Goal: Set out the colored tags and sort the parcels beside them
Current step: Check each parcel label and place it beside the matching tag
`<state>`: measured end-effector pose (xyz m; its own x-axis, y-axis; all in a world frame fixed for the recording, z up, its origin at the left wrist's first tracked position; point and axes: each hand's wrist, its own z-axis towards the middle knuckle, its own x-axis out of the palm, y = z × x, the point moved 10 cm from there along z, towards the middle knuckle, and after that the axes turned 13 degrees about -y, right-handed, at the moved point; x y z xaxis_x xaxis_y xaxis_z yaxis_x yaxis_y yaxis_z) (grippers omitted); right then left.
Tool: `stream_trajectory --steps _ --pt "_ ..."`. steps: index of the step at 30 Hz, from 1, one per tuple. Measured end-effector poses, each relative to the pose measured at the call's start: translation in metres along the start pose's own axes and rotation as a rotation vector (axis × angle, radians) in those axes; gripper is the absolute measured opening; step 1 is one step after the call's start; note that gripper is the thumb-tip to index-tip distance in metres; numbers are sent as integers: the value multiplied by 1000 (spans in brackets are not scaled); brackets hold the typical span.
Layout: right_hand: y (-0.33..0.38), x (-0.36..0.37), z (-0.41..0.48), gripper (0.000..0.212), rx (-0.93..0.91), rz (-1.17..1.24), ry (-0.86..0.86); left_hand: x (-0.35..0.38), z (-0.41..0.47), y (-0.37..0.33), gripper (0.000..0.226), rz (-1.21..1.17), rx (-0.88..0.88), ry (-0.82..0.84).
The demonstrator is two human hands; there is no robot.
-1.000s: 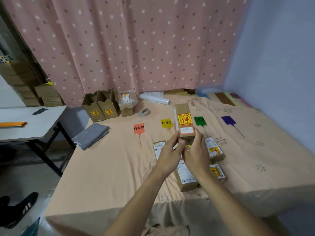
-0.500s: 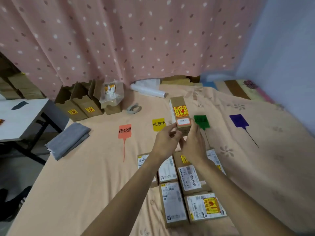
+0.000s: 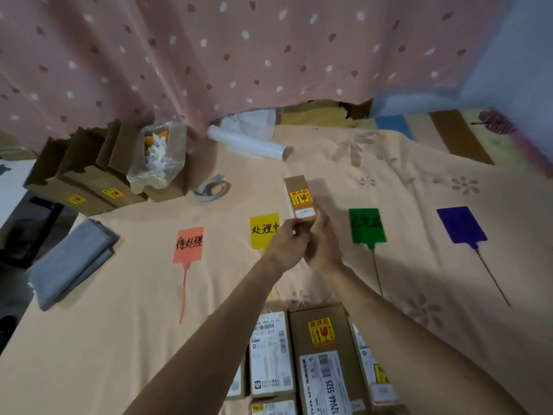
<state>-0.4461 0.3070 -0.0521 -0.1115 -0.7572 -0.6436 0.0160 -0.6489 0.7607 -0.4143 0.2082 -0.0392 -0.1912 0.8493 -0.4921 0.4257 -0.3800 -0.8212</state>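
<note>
Small brown cardboard parcel (image 3: 300, 202) with orange sticker being gripped at frame centre by fingers of left hand (image 3: 286, 246) and right hand (image 3: 324, 247), being held between yellow tag (image 3: 264, 230) and green tag (image 3: 367, 225) on peach-sheeted bed (image 3: 119, 324).

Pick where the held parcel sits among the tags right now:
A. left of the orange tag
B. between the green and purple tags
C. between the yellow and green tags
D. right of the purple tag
C: both hands, left and right, hold the parcel upright, with the yellow tag just to its left and the green tag to its right.
</note>
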Motion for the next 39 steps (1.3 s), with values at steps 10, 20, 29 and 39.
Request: stream_trajectory --steps 10,20,29,39 --pt "-6 40 27 64 6 -87 22 3 37 21 37 17 -77 -2" --pt "8 -1 -4 75 120 -262 108 -22 -6 32 19 -76 -161 57" --pt "64 -36 -106 62 52 -289 84 -126 -82 68 34 15 -82 0" --pt "70 -3 -245 47 74 -241 396 -188 -170 145 37 52 -92 -8"
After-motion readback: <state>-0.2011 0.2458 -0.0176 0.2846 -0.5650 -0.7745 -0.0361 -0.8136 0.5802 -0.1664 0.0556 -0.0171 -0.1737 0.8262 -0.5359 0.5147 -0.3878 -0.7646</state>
